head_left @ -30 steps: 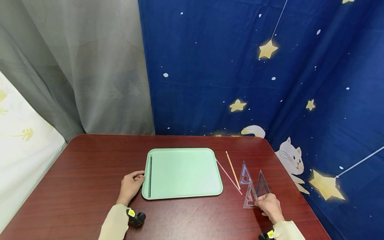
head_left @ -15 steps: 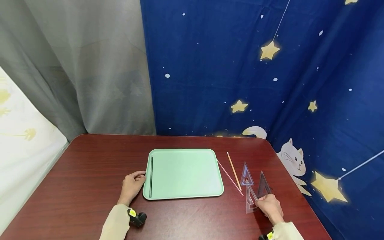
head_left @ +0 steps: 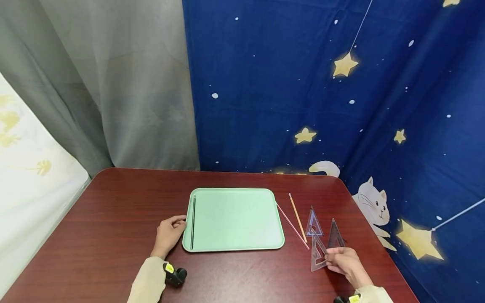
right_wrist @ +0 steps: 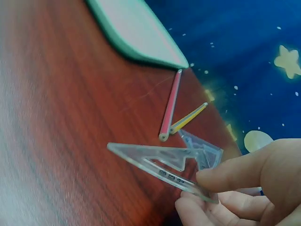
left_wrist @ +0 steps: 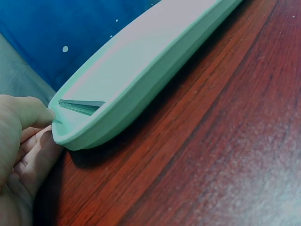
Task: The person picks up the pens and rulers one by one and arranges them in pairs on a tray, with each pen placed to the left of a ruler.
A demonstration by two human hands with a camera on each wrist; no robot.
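In the head view, my left hand holds the left edge of a pale green tray. The left wrist view has the thumb and fingers at the tray's rim. A thin black pencil lies along the tray's left side. My right hand pinches a clear triangular set square between thumb and fingers, tilted above the table. Behind it lies a bluish set square. A darker grey set square stands out just beyond the right hand, partly hidden by it.
A pink pencil lies right of the tray, its far end close to the rim. An orange-yellow pencil lies beside it. The dark red table ends at curtains behind and on the right.
The clear set square has come up off the table in my right hand and tilted. My left hand stays at the tray edge. The head view has shifted slightly.
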